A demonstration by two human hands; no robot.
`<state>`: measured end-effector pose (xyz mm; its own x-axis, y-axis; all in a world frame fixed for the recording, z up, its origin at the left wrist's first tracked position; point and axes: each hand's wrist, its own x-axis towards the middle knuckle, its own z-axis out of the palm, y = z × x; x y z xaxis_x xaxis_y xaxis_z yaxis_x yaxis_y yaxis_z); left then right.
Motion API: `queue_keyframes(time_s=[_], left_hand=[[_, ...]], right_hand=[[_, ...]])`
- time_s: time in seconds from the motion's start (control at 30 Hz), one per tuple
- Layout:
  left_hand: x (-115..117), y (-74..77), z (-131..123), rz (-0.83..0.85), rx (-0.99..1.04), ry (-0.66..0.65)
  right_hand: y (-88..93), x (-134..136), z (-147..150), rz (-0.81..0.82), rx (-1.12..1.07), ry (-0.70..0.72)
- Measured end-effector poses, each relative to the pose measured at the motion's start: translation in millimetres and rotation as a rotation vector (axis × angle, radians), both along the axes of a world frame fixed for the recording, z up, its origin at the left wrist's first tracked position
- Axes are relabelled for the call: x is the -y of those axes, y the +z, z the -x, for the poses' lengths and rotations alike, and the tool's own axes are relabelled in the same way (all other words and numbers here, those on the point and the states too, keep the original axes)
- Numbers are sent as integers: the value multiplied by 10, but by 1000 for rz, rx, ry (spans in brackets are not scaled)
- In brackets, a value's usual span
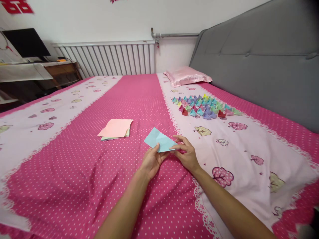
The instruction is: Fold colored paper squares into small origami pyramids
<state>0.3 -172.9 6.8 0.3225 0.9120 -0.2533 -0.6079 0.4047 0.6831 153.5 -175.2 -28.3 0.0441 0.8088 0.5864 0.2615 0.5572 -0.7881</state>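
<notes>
A light blue sheet of paper [159, 139], folded into a rectangle with creases showing, is held up over the bed. My left hand [152, 161] grips its lower edge, thumb on top and fingers beneath. At the right corner of the paper, my right hand [186, 154] pinches with thumb and fingertips. Left of my hands lies a stack of square paper sheets [117, 127], pink on top with green and other edges below. Rows of small folded paper pieces [199, 105] in several colours sit farther off to the right.
The bedspread [139, 96] is pink with white dots and printed pale bands. A pink pillow [186, 75] lies at the far right, beside the grey headboard [254, 56]. Beyond the bed are a white radiator [107, 59] and a desk with a monitor [26, 43].
</notes>
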Motion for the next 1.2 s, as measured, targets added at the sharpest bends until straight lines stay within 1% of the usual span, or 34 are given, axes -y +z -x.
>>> queue_keyframes(time_s=[0.07, 0.13, 0.23, 0.3, 0.37, 0.43, 0.57, 0.7, 0.8, 0.9, 0.97, 1.07, 1.2], left_hand=[[9, -24, -11, -26, 0, -40], [21, -33, -28, -42, -18, -70], [51, -20, -52, -60, -56, -74], [77, -11, -61, -113, -93, -84], [95, -18, -65, -203, -165, -96], [99, -40, -68, -255, -246, -72], [69, -81, -76, -195, -342, 25], [40, -77, -84, -158, -433, 66], [34, -68, -87, -141, -439, 107], [38, -74, -84, -164, -432, 89], [45, -82, -82, -180, -450, 63], [53, -89, -82, -189, -489, 39], [52, -81, -89, -168, -494, 25]], right_hand=[[2, -7, 1, 22, -30, -10], [-4, -11, 9, 78, -81, -34], [-24, -18, 25, 185, -192, -45], [-37, -26, 30, 222, -250, -39], [-44, -33, 28, 234, -278, -38], [-45, -37, 23, 245, -290, -41], [-31, -33, 12, 291, -309, -15], [-21, -41, -3, 329, -334, 18], [-15, -58, -20, 367, -358, 84], [2, -64, -38, 400, -323, 169], [15, -59, -48, 403, -266, 197], [17, -51, -56, 404, -218, 193], [-9, -55, -55, 409, -216, 151]])
